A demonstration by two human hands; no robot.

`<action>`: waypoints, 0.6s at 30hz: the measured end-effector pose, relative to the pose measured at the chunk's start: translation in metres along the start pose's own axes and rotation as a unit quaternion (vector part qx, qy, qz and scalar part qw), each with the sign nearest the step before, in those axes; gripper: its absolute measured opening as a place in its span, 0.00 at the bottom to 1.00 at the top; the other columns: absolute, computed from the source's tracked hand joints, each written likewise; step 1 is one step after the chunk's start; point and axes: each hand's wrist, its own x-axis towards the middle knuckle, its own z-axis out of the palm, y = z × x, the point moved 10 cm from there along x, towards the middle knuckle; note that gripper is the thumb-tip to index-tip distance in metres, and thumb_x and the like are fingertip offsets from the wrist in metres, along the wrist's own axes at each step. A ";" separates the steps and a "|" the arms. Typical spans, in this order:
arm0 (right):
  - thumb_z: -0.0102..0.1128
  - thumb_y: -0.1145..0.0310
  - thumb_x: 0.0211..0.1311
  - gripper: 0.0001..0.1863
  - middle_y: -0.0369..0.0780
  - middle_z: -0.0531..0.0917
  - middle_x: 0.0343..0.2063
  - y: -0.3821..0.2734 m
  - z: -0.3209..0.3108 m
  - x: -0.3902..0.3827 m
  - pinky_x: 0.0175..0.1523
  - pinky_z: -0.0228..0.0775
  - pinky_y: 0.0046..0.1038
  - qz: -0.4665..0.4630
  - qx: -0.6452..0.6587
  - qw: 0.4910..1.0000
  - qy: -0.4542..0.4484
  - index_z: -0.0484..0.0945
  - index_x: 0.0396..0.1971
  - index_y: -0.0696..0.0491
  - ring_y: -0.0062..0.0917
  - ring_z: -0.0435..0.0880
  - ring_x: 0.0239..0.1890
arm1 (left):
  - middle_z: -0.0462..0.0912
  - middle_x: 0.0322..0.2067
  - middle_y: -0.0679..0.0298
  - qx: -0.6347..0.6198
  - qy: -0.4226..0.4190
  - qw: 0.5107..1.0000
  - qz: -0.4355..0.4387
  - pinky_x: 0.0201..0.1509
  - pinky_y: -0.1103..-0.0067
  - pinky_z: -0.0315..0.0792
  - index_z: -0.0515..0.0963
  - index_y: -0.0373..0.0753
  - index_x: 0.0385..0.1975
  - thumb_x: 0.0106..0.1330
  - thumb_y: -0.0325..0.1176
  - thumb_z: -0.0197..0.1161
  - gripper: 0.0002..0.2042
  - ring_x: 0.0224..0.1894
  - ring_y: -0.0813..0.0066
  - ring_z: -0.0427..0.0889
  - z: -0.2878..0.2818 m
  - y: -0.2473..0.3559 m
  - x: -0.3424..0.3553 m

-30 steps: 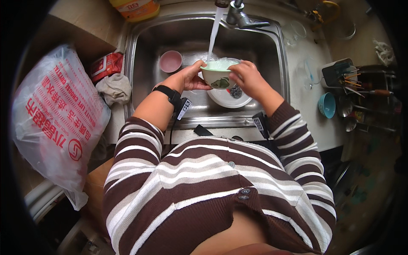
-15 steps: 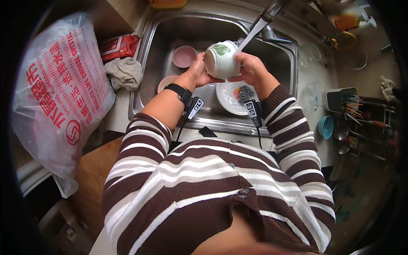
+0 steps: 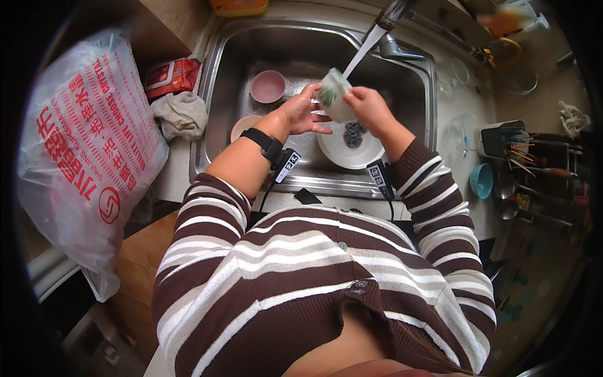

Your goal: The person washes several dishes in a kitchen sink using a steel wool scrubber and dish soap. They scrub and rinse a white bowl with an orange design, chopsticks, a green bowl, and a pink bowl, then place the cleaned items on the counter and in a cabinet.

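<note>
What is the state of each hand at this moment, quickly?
Left hand: open, beside the green-and-white bowl; whether it touches cannot be told.
Right hand: closed, holding the green-and-white bowl.

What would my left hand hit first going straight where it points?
Most likely the white bowl with green decoration in your right hand; your left hand may even touch it, though depth is unclear.

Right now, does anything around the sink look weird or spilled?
Nothing really stands out. The bowl is tilted, but the right hand is holding it by the running water. The rag beside the sink is just crumpled, and I see no spill or broken dish.
</note>
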 end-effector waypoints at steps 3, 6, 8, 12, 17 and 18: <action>0.52 0.71 0.52 0.08 0.49 0.79 0.27 -0.020 0.011 -0.022 0.35 0.69 0.34 -0.202 -0.172 0.964 -0.032 0.78 0.31 0.54 0.41 0.78 0.28 | 0.65 0.48 0.50 -0.009 0.014 0.999 -0.052 0.50 0.55 0.67 0.54 0.39 0.55 0.60 0.48 0.47 0.27 0.51 0.51 0.67 -0.010 -0.013 0.001; 0.55 0.73 0.51 0.08 0.46 0.78 0.36 -0.015 0.019 -0.037 0.46 0.67 0.30 -0.270 -0.179 0.944 -0.057 0.78 0.33 0.52 0.41 0.75 0.42 | 0.64 0.50 0.48 -0.073 0.020 0.995 -0.061 0.53 0.57 0.65 0.54 0.33 0.54 0.58 0.37 0.48 0.25 0.52 0.50 0.66 -0.020 -0.027 0.005; 0.58 0.65 0.52 0.15 0.47 0.71 0.49 -0.009 0.014 -0.044 0.54 0.62 0.30 -0.284 -0.242 0.928 0.005 0.75 0.40 0.53 0.45 0.68 0.52 | 0.63 0.50 0.47 -0.049 -0.001 0.999 -0.010 0.55 0.57 0.63 0.55 0.31 0.53 0.56 0.32 0.46 0.24 0.52 0.50 0.66 -0.022 -0.023 0.006; 0.57 0.47 0.50 0.40 0.53 0.68 0.48 0.082 0.007 -0.032 0.40 0.74 0.33 0.137 0.073 0.988 0.003 0.54 0.56 0.56 0.37 0.77 0.41 | 0.65 0.48 0.49 -0.015 -0.049 0.996 0.071 0.52 0.55 0.65 0.58 0.31 0.50 0.50 0.23 0.43 0.23 0.50 0.52 0.68 -0.014 -0.013 0.004; 0.45 0.76 0.53 0.14 0.45 0.75 0.31 0.074 0.058 -0.038 0.31 0.77 0.22 0.270 0.480 0.825 -0.129 0.65 0.42 0.61 0.29 0.79 0.26 | 0.66 0.48 0.51 -0.006 -0.075 0.988 0.132 0.53 0.56 0.65 0.58 0.34 0.51 0.48 0.20 0.42 0.25 0.51 0.54 0.68 0.004 0.003 -0.003; 0.44 0.79 0.51 0.15 0.45 0.74 0.30 0.068 0.056 -0.036 0.30 0.77 0.23 0.251 0.457 0.844 -0.123 0.65 0.41 0.61 0.28 0.79 0.27 | 0.66 0.48 0.52 -0.012 -0.052 0.988 0.144 0.53 0.56 0.65 0.57 0.35 0.52 0.48 0.19 0.42 0.25 0.50 0.54 0.69 0.001 0.007 -0.005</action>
